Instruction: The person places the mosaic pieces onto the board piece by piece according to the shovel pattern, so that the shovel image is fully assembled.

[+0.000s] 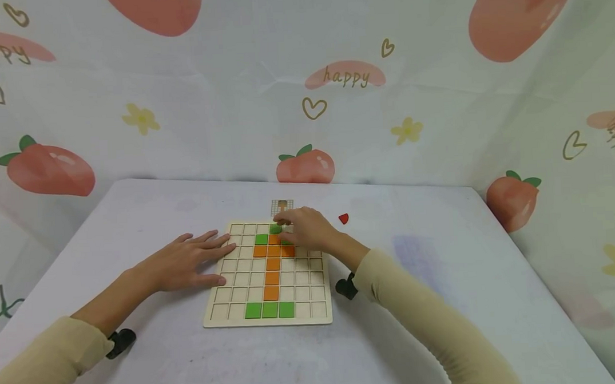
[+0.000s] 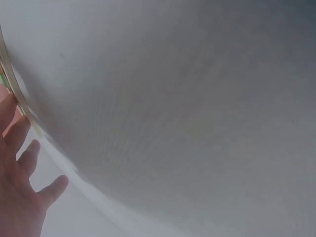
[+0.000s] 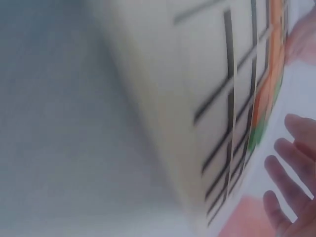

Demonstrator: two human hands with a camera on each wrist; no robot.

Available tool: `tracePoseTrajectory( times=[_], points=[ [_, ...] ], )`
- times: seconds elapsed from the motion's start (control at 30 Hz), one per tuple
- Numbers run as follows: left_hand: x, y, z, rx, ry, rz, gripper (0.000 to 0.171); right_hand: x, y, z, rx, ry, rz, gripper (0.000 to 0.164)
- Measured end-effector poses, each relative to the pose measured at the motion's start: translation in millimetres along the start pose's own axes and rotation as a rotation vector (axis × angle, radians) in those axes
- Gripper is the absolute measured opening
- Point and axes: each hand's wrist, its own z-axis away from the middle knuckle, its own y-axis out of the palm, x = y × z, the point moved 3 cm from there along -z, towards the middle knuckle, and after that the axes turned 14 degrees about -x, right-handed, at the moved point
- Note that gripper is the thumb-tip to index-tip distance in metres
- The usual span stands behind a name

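Observation:
A pale wooden grid board lies on the table with square tiles set in its cells. Orange tiles form a column with a short crossbar. Green tiles make a row of three near the front, and more green ones sit around the top of the column. My left hand rests along the board's left edge, fingers spread. Over the board's upper part is my right hand, its fingertips close above the top green tile. In the right wrist view its fingers are extended and apart, with nothing seen between them.
Behind the board lies a small card printed with a grid pattern, partly covered by the right hand. A small red piece lies to the right of it. A patterned cloth hangs behind the white table.

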Motion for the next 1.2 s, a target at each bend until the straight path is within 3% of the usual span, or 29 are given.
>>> tracePoseTrajectory(
  times=[0.5, 0.67, 0.9, 1.2],
  points=[
    [-1.0, 0.9, -0.3, 0.016, -0.016, -0.003, 0.076, -71.5, -51.6, 25.9, -0.131, 0.072, 0.05, 0.037],
    [-0.7, 1.2, -0.4, 0.018, -0.017, -0.005, 0.076, -91.1, -54.8, 36.8, -0.13, 0.142, 0.064, 0.039],
    [-0.5, 1.8, -0.3, 0.024, -0.024, -0.003, 0.076, -108.5, -50.2, 46.3, -0.061, 0.285, 0.112, 0.046],
    [-1.4, 0.6, -0.6, 0.016, -0.016, -0.005, 0.075, -114.1, -49.0, 49.5, -0.077, 0.292, 0.117, 0.043]
  ],
)
